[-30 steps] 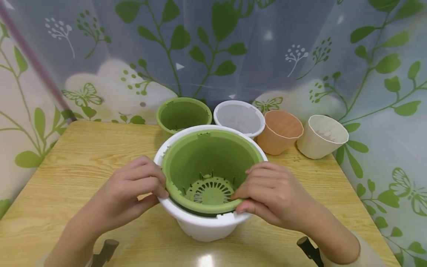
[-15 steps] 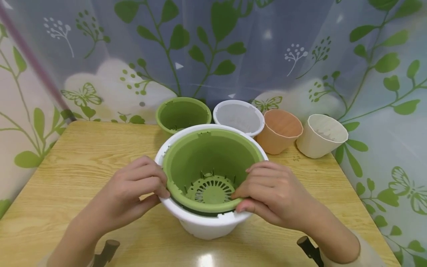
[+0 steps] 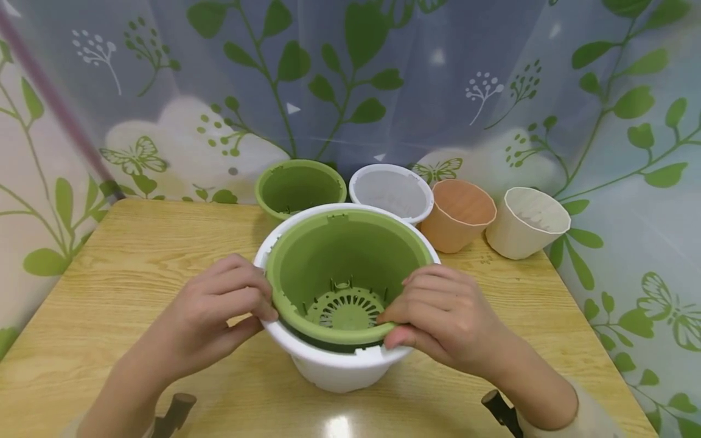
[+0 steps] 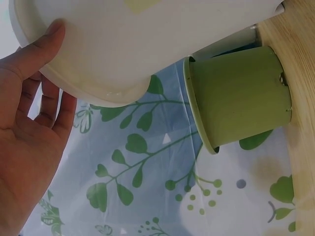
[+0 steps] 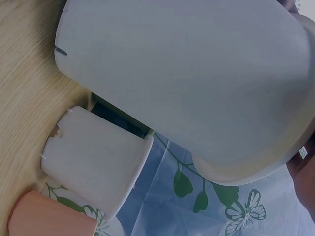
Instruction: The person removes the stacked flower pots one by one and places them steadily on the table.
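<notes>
A large green flowerpot (image 3: 342,255) with a slotted base sits nested inside a large white flowerpot (image 3: 339,374). A dark gap shows between their near rims. At the left rim, my left hand (image 3: 221,310) grips the white pot, fingertips at the edge of the green one. The left wrist view shows that thumb on the white outer wall and the fingers at the rim. My right hand (image 3: 446,316) pinches the green rim at the right, fingers inside it and thumb outside by the white rim. Only a sliver of the right hand (image 5: 306,179) appears in the right wrist view.
Behind the nested pair stand a smaller green pot (image 3: 301,185), a smaller white pot (image 3: 391,188), an orange pot (image 3: 457,225) and a cream pot (image 3: 517,234). All are on the wooden table (image 3: 142,243), against a leaf-patterned curtain (image 3: 438,109).
The green pot's near rim has risen slightly with my right hand, and the dark gap below it looks a little wider. My left hand is nearly still.
</notes>
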### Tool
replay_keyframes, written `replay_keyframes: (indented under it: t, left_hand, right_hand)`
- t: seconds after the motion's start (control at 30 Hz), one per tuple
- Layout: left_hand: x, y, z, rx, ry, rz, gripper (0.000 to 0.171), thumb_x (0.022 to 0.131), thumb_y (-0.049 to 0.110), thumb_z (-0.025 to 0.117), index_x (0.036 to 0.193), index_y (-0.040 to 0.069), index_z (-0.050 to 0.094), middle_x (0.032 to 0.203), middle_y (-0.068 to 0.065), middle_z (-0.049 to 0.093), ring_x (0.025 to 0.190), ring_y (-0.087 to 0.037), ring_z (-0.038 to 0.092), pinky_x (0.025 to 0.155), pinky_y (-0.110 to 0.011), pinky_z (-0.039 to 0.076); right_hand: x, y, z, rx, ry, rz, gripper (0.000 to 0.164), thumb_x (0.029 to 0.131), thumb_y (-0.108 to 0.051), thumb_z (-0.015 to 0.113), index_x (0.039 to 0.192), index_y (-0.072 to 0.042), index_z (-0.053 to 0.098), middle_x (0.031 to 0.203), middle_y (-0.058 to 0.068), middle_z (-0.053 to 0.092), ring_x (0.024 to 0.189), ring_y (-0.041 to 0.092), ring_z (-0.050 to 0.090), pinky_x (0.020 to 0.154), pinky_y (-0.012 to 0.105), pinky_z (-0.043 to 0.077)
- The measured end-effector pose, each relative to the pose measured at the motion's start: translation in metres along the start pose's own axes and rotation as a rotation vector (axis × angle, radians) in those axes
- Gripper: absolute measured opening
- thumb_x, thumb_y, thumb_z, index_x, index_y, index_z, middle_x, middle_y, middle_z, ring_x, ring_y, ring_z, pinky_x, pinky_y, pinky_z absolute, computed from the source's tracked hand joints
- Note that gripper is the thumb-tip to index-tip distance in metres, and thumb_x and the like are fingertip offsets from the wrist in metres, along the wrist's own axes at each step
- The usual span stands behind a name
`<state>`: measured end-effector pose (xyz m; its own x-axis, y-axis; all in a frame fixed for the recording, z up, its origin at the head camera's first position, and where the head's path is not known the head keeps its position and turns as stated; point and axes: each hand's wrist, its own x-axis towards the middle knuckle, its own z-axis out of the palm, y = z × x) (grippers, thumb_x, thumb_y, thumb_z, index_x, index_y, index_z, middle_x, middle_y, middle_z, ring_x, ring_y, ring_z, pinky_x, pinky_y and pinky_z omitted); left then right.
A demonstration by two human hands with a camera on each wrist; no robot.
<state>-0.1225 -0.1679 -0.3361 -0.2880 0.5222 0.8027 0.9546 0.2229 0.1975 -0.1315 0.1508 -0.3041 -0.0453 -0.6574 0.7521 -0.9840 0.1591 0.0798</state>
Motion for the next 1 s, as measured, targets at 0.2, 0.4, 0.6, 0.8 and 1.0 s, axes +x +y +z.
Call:
replay_keyframes:
  t: [0.2, 0.4, 0.6, 0.8, 1.0]
  left_hand:
    - [-0.0002, 0.0004, 0.0000, -0.001, 0.001, -0.010, 0.021, 0.101, 0.021, 0.059, 0.082, 0.013, 0.067, 0.093, 0.002, 0.066, 0.093, -0.018, 0.055, 0.093, -0.021, 0.046]
    - [0.0011, 0.0008, 0.0011, 0.004, 0.007, -0.003, 0.022, 0.101, 0.021, 0.059, 0.082, 0.013, 0.067, 0.093, 0.002, 0.066, 0.092, -0.018, 0.056, 0.091, -0.021, 0.046]
    - [0.0022, 0.0012, 0.0013, 0.001, 0.009, 0.000, 0.022, 0.101, 0.021, 0.059, 0.082, 0.013, 0.067, 0.092, 0.002, 0.066, 0.092, -0.018, 0.056, 0.091, -0.021, 0.046]
    - [0.0028, 0.0012, 0.0014, -0.009, 0.012, 0.010, 0.021, 0.100, 0.020, 0.060, 0.082, 0.013, 0.067, 0.092, 0.002, 0.066, 0.092, -0.019, 0.055, 0.091, -0.021, 0.046]
    - [0.0022, 0.0010, 0.0013, -0.012, 0.005, 0.011, 0.018, 0.098, 0.017, 0.063, 0.082, 0.013, 0.067, 0.092, 0.002, 0.066, 0.092, -0.019, 0.056, 0.091, -0.022, 0.047]
  right_hand:
    - [-0.0014, 0.0004, 0.0002, 0.005, 0.009, -0.003, 0.029, 0.098, -0.033, 0.061, 0.088, -0.009, 0.073, 0.081, -0.006, 0.071, 0.073, 0.012, 0.064, 0.078, 0.035, 0.054]
    - [-0.0020, 0.0014, -0.0009, 0.031, 0.034, -0.002, 0.030, 0.099, -0.032, 0.061, 0.088, -0.007, 0.073, 0.082, -0.004, 0.070, 0.073, 0.013, 0.063, 0.077, 0.036, 0.053]
    - [-0.0008, 0.0014, -0.0017, 0.045, 0.028, -0.010, 0.029, 0.100, -0.031, 0.059, 0.088, -0.007, 0.071, 0.082, -0.004, 0.069, 0.073, 0.014, 0.062, 0.077, 0.035, 0.053]
    - [-0.0002, 0.0003, -0.0012, 0.112, -0.030, -0.023, 0.030, 0.103, -0.029, 0.054, 0.094, -0.005, 0.069, 0.086, -0.002, 0.066, 0.079, 0.016, 0.060, 0.080, 0.033, 0.052]
    - [0.0017, -0.0013, -0.0025, 0.138, -0.043, -0.060, 0.029, 0.100, -0.027, 0.059, 0.107, -0.001, 0.071, 0.087, -0.001, 0.070, 0.073, 0.011, 0.057, 0.069, 0.024, 0.050]
